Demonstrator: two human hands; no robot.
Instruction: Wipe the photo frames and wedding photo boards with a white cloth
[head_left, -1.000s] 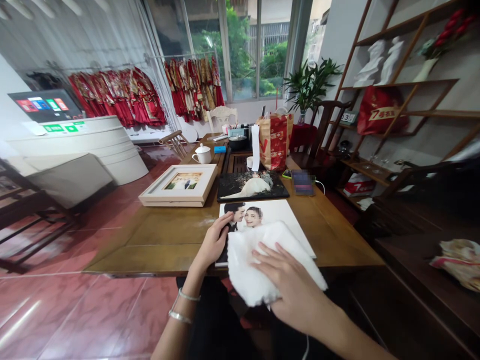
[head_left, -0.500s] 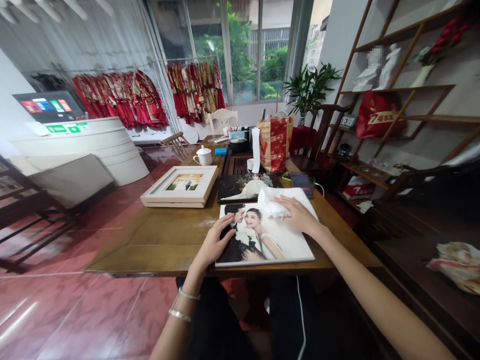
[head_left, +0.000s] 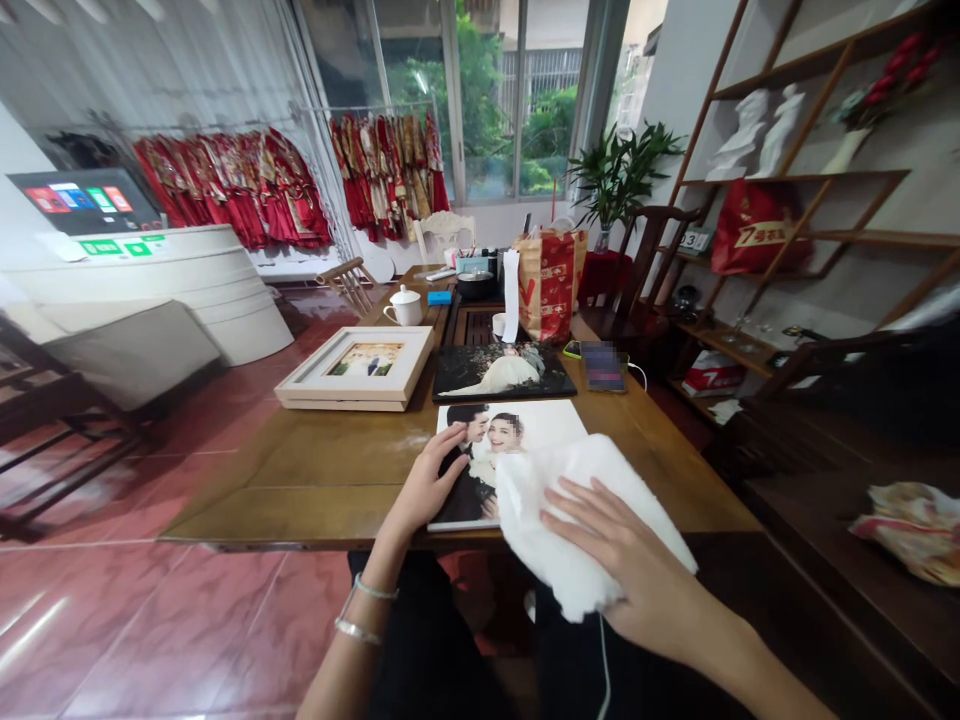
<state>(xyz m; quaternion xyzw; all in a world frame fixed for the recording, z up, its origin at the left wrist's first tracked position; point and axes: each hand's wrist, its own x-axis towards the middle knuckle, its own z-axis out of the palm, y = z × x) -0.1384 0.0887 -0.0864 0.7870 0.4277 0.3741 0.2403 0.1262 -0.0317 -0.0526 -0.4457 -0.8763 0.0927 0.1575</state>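
A photo panel [head_left: 551, 418] showing a couple's portrait lies flat near the table's front edge. My left hand [head_left: 433, 478] rests on its left side, fingers stretched out over the print. Under my right hand [head_left: 611, 535] is a white cloth [head_left: 540, 480], pressed against the panel's lower right part and hanging past the table edge. The fingers of that hand lie long across the cloth, and its thumb is hidden. Much of the portrait's right half is covered by the cloth. Just behind lies a dark photo panel [head_left: 457, 370] with a figure in a white gown.
On the wooden table [head_left: 300, 480] are a pale framed picture [head_left: 416, 380], a lidded white cup [head_left: 406, 308], a red and tan paper bag [head_left: 551, 285] and a phone [head_left: 602, 365] with a cable. A white cord [head_left: 604, 665] hangs below the front edge.
My right hand has drawn the white cloth from the panel's upper right down toward me, over the front edge. The left hand stays in place on the panel.
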